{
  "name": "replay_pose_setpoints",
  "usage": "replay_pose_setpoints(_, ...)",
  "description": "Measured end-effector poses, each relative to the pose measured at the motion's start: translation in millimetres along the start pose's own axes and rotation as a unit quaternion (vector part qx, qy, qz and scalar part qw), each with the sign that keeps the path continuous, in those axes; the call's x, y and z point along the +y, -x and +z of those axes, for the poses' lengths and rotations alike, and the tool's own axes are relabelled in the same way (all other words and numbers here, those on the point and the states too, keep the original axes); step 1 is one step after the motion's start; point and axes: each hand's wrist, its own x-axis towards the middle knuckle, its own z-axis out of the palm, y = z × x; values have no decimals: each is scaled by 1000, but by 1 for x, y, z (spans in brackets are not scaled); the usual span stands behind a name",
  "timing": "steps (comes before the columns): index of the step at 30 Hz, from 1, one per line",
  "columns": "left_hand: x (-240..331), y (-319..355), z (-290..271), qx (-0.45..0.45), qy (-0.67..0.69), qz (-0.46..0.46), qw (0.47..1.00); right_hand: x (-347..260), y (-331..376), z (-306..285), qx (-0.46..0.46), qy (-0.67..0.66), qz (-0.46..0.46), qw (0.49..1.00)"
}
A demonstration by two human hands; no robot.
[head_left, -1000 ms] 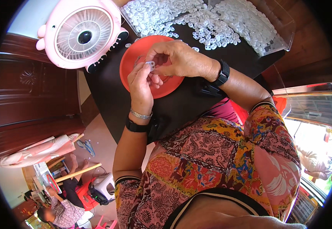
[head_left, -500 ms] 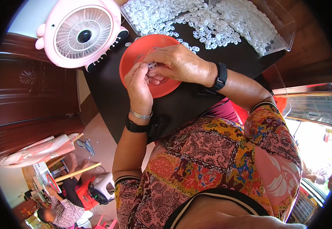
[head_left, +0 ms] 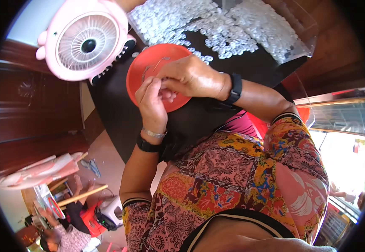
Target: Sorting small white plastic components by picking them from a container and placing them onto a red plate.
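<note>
Head view, only one to report. Left hand (head_left: pixel 152 101): over near-left part of red dish (head_left: pixel 134 77), fingers curled in, thumb and index drawn close together at the tips. Right hand (head_left: pixel 199 77): reaching in over right side of same dish, palm down, fingers bent, thumb and index tips meeting left fingertips. Contents of either pinch hidden and blurred; cannot tell if anything is gripped, or exact finger gap.

Inside dish: thin strips (head_left: pixel 146 69), grey and orange, beyond left fingertips.

Small white pieces (head_left: pixel 224 40): heaped at far side of black table (head_left: pixel 111 98), partly in clear tray (head_left: pixel 310 48) at right, partly spilled loose. Few strays just past dish, near right knuckles; one more between dish and pink fan (head_left: pixel 88 46). Fan to the left of dish, apart from both hands.

On left wrist: silver bracelet (head_left: pixel 154 133), black band (head_left: pixel 149 145). On right wrist: black strap (head_left: pixel 234 89). Patterned floral top (head_left: pixel 232 176) filling lower middle.

Lower left: another person (head_left: pixel 67 237), well apart, beside red stool (head_left: pixel 91 222). Wooden door panels (head_left: pixel 31 101) further up, blue-grey footwear (head_left: pixel 91 168) on floor.
</note>
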Motion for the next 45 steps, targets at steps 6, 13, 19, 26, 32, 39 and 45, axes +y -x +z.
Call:
replay_pose_setpoints(6,5,3,7,5,0,21,1000,-7,-3,-8,-3,38,2,999)
replay_pose_setpoints(13,8,1,-1,-5,-41,51,998,8,-14,-140,220,390,223,866)
replay_pose_setpoints(19,-6,-11,-4,5,-47,61,997,19,-9,-156,231,418,54,877)
replay_pose_setpoints(26,-11,-15,-9,5,-50,50,997,87,34,-83,-88,200,172,961)
replay_pose_setpoints(32,-12,-15,-10,10,-60,36,998,105,27,-47,-155,246,205,934)
replay_pose_setpoints(39,-11,-14,-13,3,-47,29,998,103,21,-51,-152,199,248,936)
replay_pose_setpoints(45,-7,-14,-13,-2,-55,21,998,107,21,-63,-120,127,284,943)
